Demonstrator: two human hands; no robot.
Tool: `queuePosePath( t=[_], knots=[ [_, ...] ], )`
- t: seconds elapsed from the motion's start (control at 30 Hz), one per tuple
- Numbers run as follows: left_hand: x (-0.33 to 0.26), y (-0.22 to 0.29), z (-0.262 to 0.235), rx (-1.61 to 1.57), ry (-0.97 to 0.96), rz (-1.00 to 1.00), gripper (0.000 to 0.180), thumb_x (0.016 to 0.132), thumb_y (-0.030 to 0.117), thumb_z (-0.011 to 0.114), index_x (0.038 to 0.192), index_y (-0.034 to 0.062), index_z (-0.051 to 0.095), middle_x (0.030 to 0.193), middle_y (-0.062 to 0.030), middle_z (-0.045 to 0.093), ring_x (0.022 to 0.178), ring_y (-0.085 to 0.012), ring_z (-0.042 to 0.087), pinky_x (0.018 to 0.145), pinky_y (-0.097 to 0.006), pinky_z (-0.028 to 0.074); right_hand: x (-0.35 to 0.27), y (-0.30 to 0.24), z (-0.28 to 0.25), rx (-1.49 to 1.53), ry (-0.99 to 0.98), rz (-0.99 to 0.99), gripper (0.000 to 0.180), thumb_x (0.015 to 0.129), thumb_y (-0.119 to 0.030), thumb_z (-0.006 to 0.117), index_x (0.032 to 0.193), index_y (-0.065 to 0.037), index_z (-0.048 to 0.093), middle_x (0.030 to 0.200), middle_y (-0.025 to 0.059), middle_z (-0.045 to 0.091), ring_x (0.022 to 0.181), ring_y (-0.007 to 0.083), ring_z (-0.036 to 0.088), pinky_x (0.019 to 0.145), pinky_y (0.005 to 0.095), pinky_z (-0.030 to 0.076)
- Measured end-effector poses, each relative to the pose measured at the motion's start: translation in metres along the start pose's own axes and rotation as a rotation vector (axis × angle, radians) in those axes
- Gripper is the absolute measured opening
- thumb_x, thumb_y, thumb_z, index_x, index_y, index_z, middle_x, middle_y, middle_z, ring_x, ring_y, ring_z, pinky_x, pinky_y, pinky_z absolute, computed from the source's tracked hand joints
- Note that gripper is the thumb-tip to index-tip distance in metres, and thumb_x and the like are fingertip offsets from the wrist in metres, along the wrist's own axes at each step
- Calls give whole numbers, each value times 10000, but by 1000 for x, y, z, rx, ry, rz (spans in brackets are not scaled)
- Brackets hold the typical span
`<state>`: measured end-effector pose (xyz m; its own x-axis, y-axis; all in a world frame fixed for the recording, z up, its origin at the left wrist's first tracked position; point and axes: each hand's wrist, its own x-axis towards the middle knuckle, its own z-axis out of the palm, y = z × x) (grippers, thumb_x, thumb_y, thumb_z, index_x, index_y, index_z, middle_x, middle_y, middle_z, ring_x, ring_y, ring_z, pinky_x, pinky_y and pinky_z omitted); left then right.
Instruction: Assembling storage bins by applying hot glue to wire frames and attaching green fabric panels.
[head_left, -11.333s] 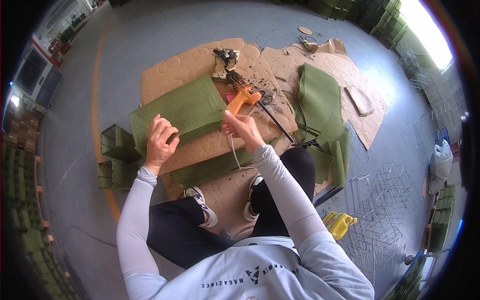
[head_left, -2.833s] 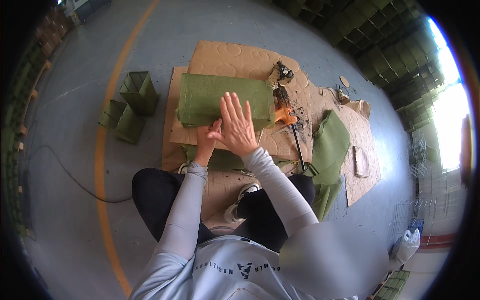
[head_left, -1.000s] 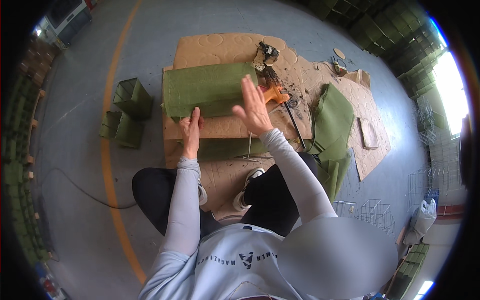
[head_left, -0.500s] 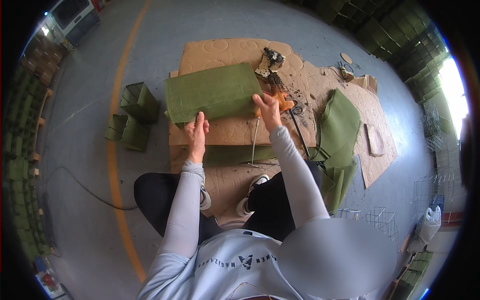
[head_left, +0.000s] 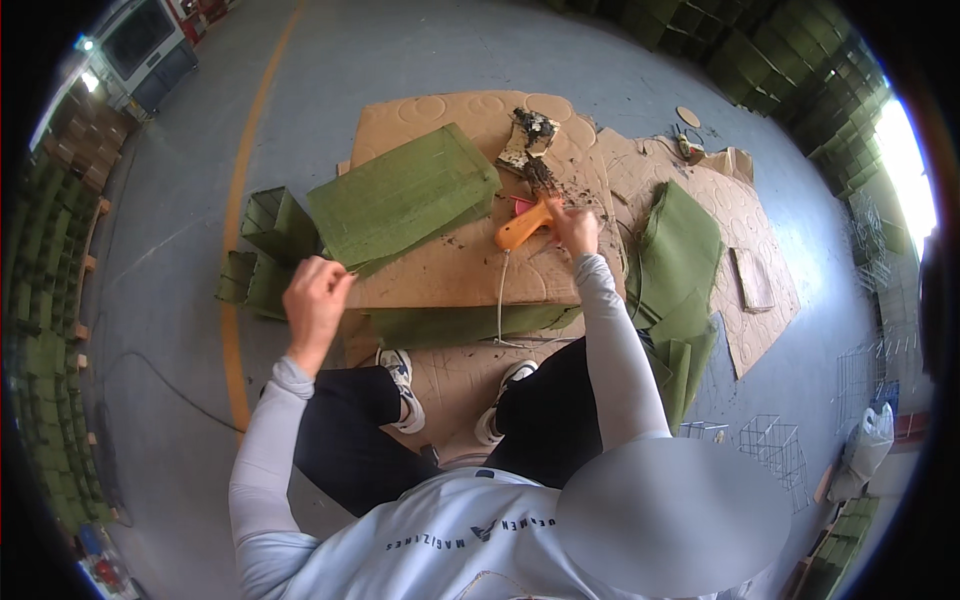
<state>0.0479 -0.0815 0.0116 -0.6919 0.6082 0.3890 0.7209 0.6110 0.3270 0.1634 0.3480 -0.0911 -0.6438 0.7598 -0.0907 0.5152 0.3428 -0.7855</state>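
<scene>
Two open boxes (head_left: 285,225) stand on the floor (head_left: 180,330) just ahead and left of the left grip (head_left: 318,300), their insides too dark to tell, while a white bag (head_left: 868,440), contents hidden, sits well to the right of the right grip (head_left: 578,232). The green box (head_left: 400,195) lies on the cardboard (head_left: 440,287), ahead and right of the left grip, whose fingers are pinched narrow by its near corner, around what, if anything, I cannot tell. The right grip, fingers curled, is at the glue gun (head_left: 520,230), the green box to its left; whether it holds the gun I cannot tell.
</scene>
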Motion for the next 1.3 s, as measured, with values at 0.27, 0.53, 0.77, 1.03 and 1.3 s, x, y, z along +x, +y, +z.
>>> queuePosePath(
  t=[0.27,0.53,0.77,1.03,1.3],
  knots=[
    [14,-30,10,126,104,167,550,678,11,757,1200,23,583,1221,-111,553,1178,-301,518,996,-412,446,-18,-35,70,-151,-11,279,844,660,-751,685,963,36,721,876,168,727,923,291,703,848,378,534],
    [25,-29,13,52,227,196,251,718,-44,681,965,-4,661,1038,-95,637,1006,-279,611,846,-375,516,0,-21,72,551,-54,502,496,727,-392,793,1054,-53,636,841,81,663,691,181,659,549,317,539],
    [31,-30,11,-88,183,141,111,789,32,686,896,5,696,906,-81,670,902,-264,626,787,-365,516,-12,4,45,1408,-362,351,325,857,-229,713,1128,-123,569,1030,72,647,924,202,651,685,345,560],
    [39,-35,12,-188,207,50,128,836,93,673,896,-16,705,878,-100,675,867,-284,622,764,-377,500,-65,-45,11,1524,-278,-228,563,876,31,596,1387,-62,378,1378,138,490,1277,294,510,869,380,530],
    [44,-35,13,-229,246,5,135,857,144,668,909,28,714,898,-108,690,850,-300,633,742,-404,501,-152,-44,19,1585,-471,-388,417,856,-227,706,1207,-97,523,1278,98,545,1330,353,441,943,411,490]
  ],
)
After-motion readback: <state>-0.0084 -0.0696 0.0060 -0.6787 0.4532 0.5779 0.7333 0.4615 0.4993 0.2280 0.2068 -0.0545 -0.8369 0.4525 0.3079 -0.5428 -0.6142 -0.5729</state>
